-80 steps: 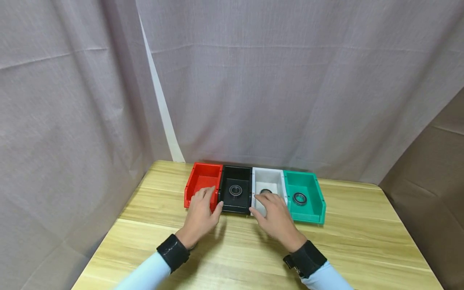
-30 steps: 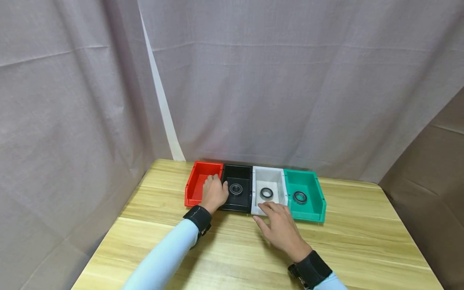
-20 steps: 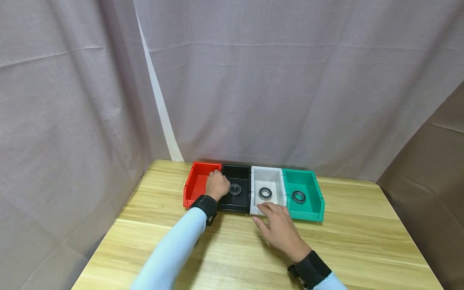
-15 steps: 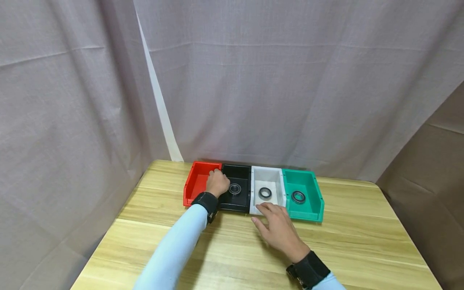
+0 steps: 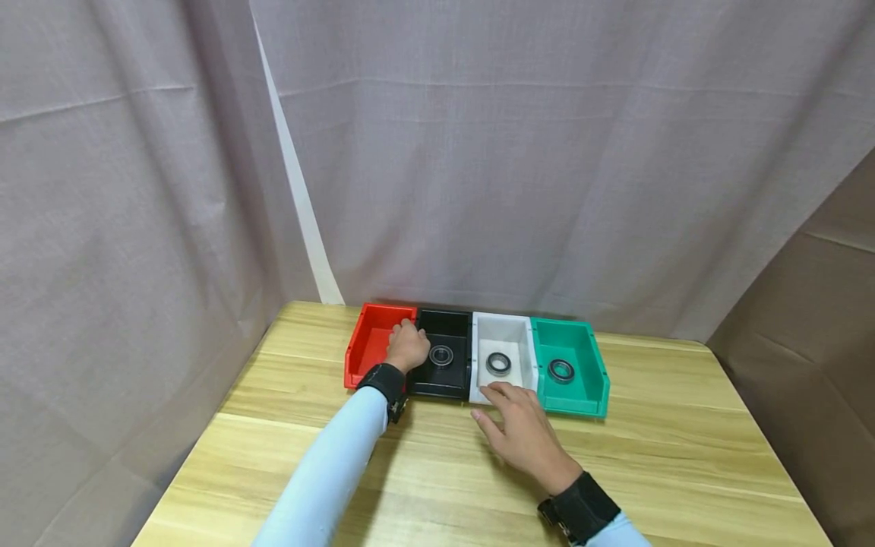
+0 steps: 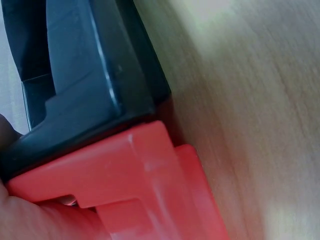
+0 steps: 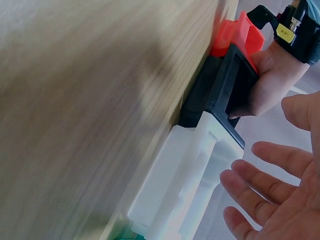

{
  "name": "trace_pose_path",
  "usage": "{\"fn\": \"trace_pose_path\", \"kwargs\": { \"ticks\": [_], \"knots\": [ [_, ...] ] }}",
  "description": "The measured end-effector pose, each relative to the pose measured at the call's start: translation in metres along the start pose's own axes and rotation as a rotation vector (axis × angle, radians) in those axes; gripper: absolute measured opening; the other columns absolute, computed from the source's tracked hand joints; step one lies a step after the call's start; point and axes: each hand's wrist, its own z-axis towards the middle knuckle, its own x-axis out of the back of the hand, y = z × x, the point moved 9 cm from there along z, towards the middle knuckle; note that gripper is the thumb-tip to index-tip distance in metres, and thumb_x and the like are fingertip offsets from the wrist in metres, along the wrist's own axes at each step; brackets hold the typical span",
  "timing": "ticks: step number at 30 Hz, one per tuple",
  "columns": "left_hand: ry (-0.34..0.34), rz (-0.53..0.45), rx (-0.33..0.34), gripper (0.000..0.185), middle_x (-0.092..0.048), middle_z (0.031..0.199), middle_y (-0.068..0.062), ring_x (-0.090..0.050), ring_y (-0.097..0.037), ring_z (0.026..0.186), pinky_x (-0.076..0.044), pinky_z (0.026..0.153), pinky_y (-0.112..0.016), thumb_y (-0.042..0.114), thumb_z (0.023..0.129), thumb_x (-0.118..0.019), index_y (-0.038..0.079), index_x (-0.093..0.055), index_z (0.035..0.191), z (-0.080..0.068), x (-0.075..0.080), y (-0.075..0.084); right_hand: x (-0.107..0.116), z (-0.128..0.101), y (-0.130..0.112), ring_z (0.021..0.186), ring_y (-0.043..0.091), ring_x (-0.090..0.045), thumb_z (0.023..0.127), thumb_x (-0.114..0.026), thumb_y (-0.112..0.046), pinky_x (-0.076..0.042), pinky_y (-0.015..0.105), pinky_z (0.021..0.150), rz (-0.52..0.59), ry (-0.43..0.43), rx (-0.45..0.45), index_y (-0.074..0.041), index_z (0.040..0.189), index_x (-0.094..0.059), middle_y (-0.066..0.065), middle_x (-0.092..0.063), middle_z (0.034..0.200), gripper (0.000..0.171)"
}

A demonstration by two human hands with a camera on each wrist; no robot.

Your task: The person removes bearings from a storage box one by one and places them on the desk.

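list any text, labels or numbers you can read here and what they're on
Small yellow tag on the black wrist strap of the left hand: it carries dark print, too small and blurred to read.
Red bin, black bin, white bin, green bin and their bearings: no readable text.

Curtained recording booth (grey drapes (image 5: pixel 478 152) behind table (image 5: pixel 683 425)).

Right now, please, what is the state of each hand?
Left hand: fingers curled, resting at the red bin and black bin; a grip cannot be told.
Right hand: open, holding nothing.
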Motion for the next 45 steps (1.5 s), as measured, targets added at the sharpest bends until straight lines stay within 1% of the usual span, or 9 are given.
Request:
{"fn": "trace_pose_path", "kwargs": {
  "ticks": [5, 9, 15, 19, 25, 34, 39, 43, 45],
  "knots": [
    [0.005, -0.016, 0.001, 0.042, -0.056, 0.138, -0.027, -0.051, -0.048, 0.134, -0.043, 0.115, -0.063, 0.026, 0.109, -0.051, -0.005, -0.052, 0.137, 0.002, -0.003, -0.001, 0.0, 0.001, -0.003, 0.127, 0.036, -0.067, 0.101, -0.073, -0.038, -0.048, 0.056, 0.11, 0.016, 0.0, 0.015, -0.005, 0.135, -0.072, 0.014, -0.072, 0.135, 0.048],
    [0.001, -0.005, 0.007, 0.043, -0.056, 0.139, -0.027, -0.053, -0.047, 0.133, -0.045, 0.114, -0.06, 0.026, 0.11, -0.051, -0.006, -0.051, 0.139, -0.001, -0.002, -0.001, -0.002, 0.003, -0.007, 0.126, 0.034, -0.068, 0.101, -0.074, -0.037, -0.049, 0.054, 0.108, 0.03, 0.002, 0.038, -0.006, 0.135, -0.073, 0.012, -0.072, 0.135, 0.046],
    [0.019, 0.003, 0.005, 0.042, -0.057, 0.137, -0.027, -0.054, -0.046, 0.132, -0.046, 0.112, -0.061, 0.026, 0.109, -0.052, -0.005, -0.053, 0.137, 0.001, 0.0, -0.002, -0.009, 0.015, -0.015, 0.135, 0.034, -0.063, 0.103, -0.072, -0.035, -0.047, 0.056, 0.116, 0.03, -0.015, 0.108, -0.008, 0.139, -0.07, 0.012, -0.069, 0.142, 0.045],
    [0.015, -0.01, 0.006, 0.043, -0.056, 0.138, -0.027, -0.053, -0.046, 0.133, -0.045, 0.114, -0.061, 0.027, 0.11, -0.052, -0.005, -0.052, 0.139, 0.003, 0.0, -0.004, -0.015, 0.029, -0.021, 0.141, 0.033, -0.059, 0.104, -0.071, -0.033, -0.044, 0.056, 0.121, -0.013, -0.034, 0.168, -0.008, 0.14, -0.069, 0.013, -0.066, 0.148, 0.044],
    [0.016, 0.004, 0.017, 0.045, -0.056, 0.14, -0.026, -0.053, -0.045, 0.133, -0.045, 0.116, -0.061, 0.028, 0.11, -0.053, -0.004, -0.05, 0.141, 0.004, -0.002, -0.006, -0.031, 0.055, -0.024, 0.145, 0.034, -0.056, 0.106, -0.067, -0.033, -0.044, 0.051, 0.122, -0.105, -0.073, 0.228, -0.006, 0.14, -0.069, 0.014, -0.063, 0.152, 0.043],
    [0.02, -0.021, -0.004, 0.042, -0.057, 0.137, -0.027, -0.053, -0.048, 0.133, -0.044, 0.114, -0.063, 0.028, 0.11, -0.052, -0.005, -0.053, 0.136, 0.003, -0.001, -0.006, -0.061, 0.093, -0.027, 0.142, 0.03, -0.061, 0.105, -0.069, -0.028, -0.034, 0.049, 0.13, -0.168, -0.18, 0.273, -0.003, 0.14, -0.068, 0.014, -0.067, 0.147, 0.042],
    [0.041, -0.03, -0.018, 0.037, -0.06, 0.129, -0.025, -0.057, -0.048, 0.125, -0.046, 0.107, -0.065, 0.027, 0.108, -0.053, -0.004, -0.056, 0.128, 0.008, -0.003, -0.009, -0.075, 0.113, -0.028, 0.143, 0.028, -0.06, 0.103, -0.072, -0.031, -0.043, 0.045, 0.123, -0.279, -0.233, 0.26, -0.007, 0.139, -0.07, 0.012, -0.066, 0.15, 0.043],
    [0.044, -0.029, -0.024, 0.038, -0.061, 0.127, -0.024, -0.058, -0.047, 0.122, -0.047, 0.104, -0.064, 0.029, 0.108, -0.054, -0.003, -0.056, 0.128, 0.015, -0.007, -0.013, -0.085, 0.126, -0.029, 0.143, 0.028, -0.06, 0.101, -0.073, -0.035, -0.049, 0.045, 0.118, -0.371, -0.308, 0.218, -0.012, 0.141, -0.069, 0.009, -0.064, 0.153, 0.046],
    [0.023, -0.04, -0.014, 0.04, -0.06, 0.13, -0.025, -0.057, -0.047, 0.125, -0.046, 0.107, -0.064, 0.029, 0.108, -0.055, -0.004, -0.055, 0.131, 0.015, -0.007, -0.013, -0.09, 0.131, -0.03, 0.137, 0.028, -0.065, 0.099, -0.076, -0.037, -0.052, 0.045, 0.114, -0.411, -0.333, 0.207, -0.013, 0.139, -0.07, 0.007, -0.068, 0.149, 0.046]
  ]
}}
